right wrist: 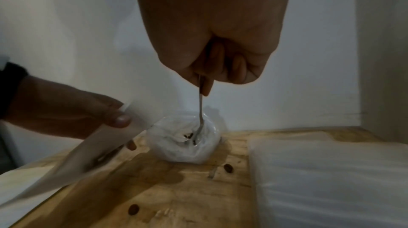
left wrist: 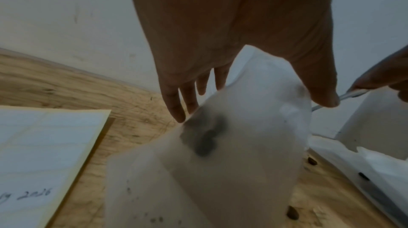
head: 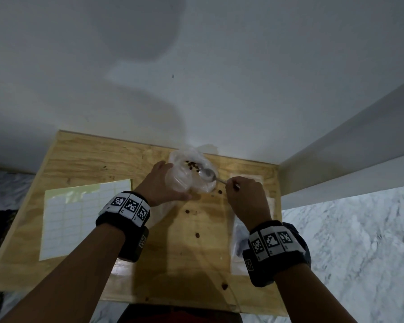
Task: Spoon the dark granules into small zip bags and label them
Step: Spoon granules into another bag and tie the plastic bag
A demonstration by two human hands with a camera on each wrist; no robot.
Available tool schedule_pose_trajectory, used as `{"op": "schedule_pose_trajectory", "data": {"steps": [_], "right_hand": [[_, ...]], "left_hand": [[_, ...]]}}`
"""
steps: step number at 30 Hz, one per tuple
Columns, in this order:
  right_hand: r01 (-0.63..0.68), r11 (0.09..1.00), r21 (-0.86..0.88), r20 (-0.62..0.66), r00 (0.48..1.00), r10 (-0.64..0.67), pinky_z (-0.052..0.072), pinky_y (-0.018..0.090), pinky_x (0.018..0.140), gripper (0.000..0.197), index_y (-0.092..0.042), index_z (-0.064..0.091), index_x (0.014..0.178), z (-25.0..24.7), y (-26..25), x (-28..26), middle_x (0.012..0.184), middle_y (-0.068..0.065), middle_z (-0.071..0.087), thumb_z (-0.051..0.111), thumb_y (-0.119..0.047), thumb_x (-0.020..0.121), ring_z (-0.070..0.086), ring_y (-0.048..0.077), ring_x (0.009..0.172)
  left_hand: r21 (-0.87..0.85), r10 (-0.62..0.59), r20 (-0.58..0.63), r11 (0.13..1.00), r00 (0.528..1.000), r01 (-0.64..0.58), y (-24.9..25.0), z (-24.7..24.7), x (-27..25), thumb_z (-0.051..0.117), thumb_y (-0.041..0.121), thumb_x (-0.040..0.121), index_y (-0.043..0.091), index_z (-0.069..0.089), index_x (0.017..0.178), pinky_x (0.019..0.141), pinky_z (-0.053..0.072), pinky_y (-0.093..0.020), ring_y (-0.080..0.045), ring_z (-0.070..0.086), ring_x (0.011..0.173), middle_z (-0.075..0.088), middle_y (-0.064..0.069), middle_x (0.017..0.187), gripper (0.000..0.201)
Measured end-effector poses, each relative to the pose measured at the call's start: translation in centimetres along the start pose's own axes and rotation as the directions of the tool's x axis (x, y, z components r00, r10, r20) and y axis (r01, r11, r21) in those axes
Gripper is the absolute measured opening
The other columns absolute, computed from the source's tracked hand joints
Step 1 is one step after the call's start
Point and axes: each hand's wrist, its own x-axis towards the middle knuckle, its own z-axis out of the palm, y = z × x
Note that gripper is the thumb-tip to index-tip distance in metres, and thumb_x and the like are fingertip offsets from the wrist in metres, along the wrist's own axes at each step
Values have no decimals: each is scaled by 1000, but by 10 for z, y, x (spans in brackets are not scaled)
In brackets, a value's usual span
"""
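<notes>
My left hand (head: 172, 183) grips a small clear zip bag (head: 180, 181), held up beside a larger crumpled plastic bag (head: 197, 157) at the back of the wooden table (head: 91, 159). Dark granules (head: 193, 166) lie in the larger bag. My right hand (head: 231, 185) pinches the handle of a metal spoon (head: 208, 174), whose bowl is inside the larger bag (right wrist: 183, 149) near the granules (right wrist: 189, 138). In the left wrist view a dark blurred patch shows through the small bag (left wrist: 232, 170); thumb and fingers clasp its sides.
A sheet of white labels (head: 79, 213) lies on the left of the table. A flat stack of clear zip bags (right wrist: 331, 170) lies on the right under my right wrist. Loose granules (right wrist: 228, 168) are scattered mid-table. A white wall stands right behind the table.
</notes>
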Motion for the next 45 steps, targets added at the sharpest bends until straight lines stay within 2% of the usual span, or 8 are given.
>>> {"op": "schedule_pose_trajectory", "data": {"steps": [4, 9, 18, 20, 24, 31, 38, 45], "right_hand": [[-31, 999, -18, 2, 1000, 31, 25, 20, 45, 31, -19, 55, 70, 10, -15, 5, 59, -6, 49, 41, -25, 97, 46, 11, 53], [-86, 992, -98, -6, 996, 85, 43, 29, 57, 33, -9, 63, 87, 20, -27, 7, 79, 8, 66, 37, -26, 99, 64, 28, 72], [-234, 968, 91, 18, 972, 234, 42, 27, 57, 29, -13, 61, 79, 22, -24, 6, 74, 2, 62, 42, -26, 95, 60, 22, 70], [-354, 911, 210, 90, 935, 343, 48, 29, 70, 26, -16, 66, 98, 24, -18, 12, 95, 1, 67, 47, -32, 93, 62, 21, 88], [-473, 814, 338, 242, 879, 411, 42, 37, 99, 51, -15, 48, 137, 33, -4, 30, 138, 8, 53, 51, -36, 91, 51, 26, 123], [-349, 918, 189, 209, 928, 310, 52, 29, 70, 30, -22, 73, 81, 38, -1, 43, 73, -3, 69, 49, -38, 90, 65, 19, 72], [-75, 969, -236, -15, 997, 74, 50, 26, 65, 36, -27, 73, 88, 0, -32, 48, 82, -5, 70, 43, -46, 91, 65, 20, 74], [32, 935, -354, -62, 996, -57, 36, 23, 53, 36, -20, 69, 80, -17, -51, 43, 66, -4, 62, 42, -40, 94, 53, 19, 57]], "left_hand": [[-2, 13, -4, 1000, 1000, -13, 1, 0, 3, 87, 42, 63, 11, 37, 142, 101, 32, -26, -20, 36, 134, 29, -6, 150, 98], [22, 28, 19, 999, 999, -28, -5, 2, 7, 84, 58, 58, 16, 34, 144, 108, 36, -34, -18, 35, 135, 24, 2, 151, 107], [33, 38, 19, 999, 999, -39, -7, 2, 8, 81, 62, 58, 16, 34, 145, 108, 37, -36, -18, 34, 136, 21, 3, 152, 108], [31, 30, 26, 999, 999, -31, -6, 2, 7, 81, 61, 60, 15, 33, 145, 109, 35, -34, -17, 32, 137, 19, 4, 153, 109], [25, 49, 23, 998, 999, -49, -3, 2, 5, 82, 57, 62, 15, 34, 144, 107, 35, -32, -16, 34, 136, 20, 5, 153, 104], [18, 21, 26, 1000, 999, -22, -4, 0, 5, 83, 57, 59, 17, 34, 144, 107, 37, -33, -16, 36, 135, 21, 4, 152, 106], [-44, -22, 55, 999, 998, 24, -6, -4, 4, 84, 54, 61, 11, 25, 150, 103, 32, -25, -14, 30, 137, 20, 5, 155, 114], [-38, -53, 97, 998, 994, 57, -4, -2, 4, 82, 59, 60, 10, 18, 152, 111, 32, -31, -14, 26, 141, 14, 4, 158, 122]]}}
